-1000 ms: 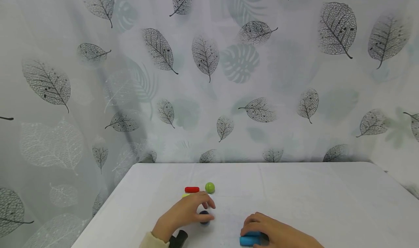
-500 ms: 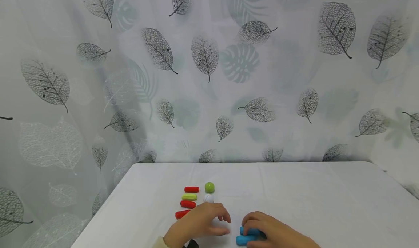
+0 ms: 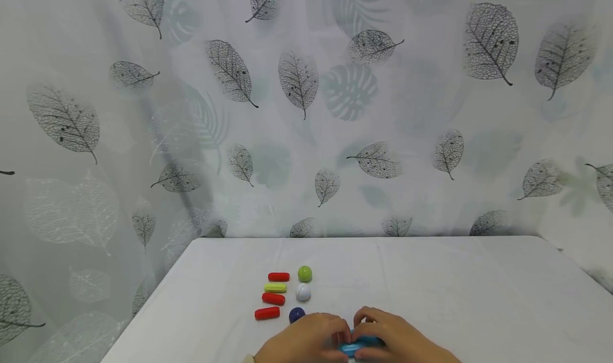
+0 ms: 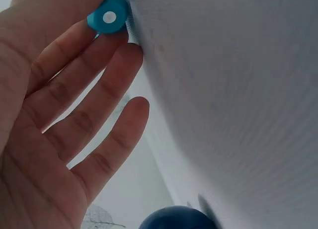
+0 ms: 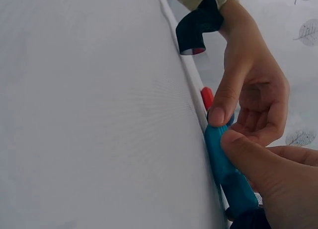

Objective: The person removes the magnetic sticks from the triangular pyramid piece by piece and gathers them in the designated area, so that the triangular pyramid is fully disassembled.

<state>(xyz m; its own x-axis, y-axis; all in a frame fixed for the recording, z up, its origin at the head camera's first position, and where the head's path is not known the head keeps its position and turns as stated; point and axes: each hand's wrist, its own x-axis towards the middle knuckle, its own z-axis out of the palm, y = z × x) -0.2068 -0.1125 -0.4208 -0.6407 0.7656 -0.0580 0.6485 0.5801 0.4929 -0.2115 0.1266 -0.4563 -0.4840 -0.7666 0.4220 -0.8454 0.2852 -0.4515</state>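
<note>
Blue rods [image 3: 353,348] lie near the front of the table, largely covered by my two hands. My left hand [image 3: 308,339] pinches the end of one between thumb and fingertips; in the left wrist view that blue rod [image 4: 108,15] shows a round end with a white dot. My right hand [image 3: 399,339] holds the blue rod [image 5: 217,149] too, its thumb close to the left thumb in the right wrist view. Below it there, a second blue stretch [image 5: 238,193] runs down to a dark blue round piece [image 5: 251,220], partly cut off.
Left of the hands lie red rods [image 3: 267,313] and a yellow-green rod [image 3: 275,287], stacked in a column. Beside them are a green ball [image 3: 304,273], a white ball [image 3: 303,291] and a dark blue ball [image 3: 297,314]. A leaf-patterned curtain [image 3: 306,139] hangs behind the white table [image 3: 455,288].
My left hand has moved right and toward me, from over the dark blue ball to the blue rods, uncovering the red rods and balls. The right hand has stayed at the blue rods.
</note>
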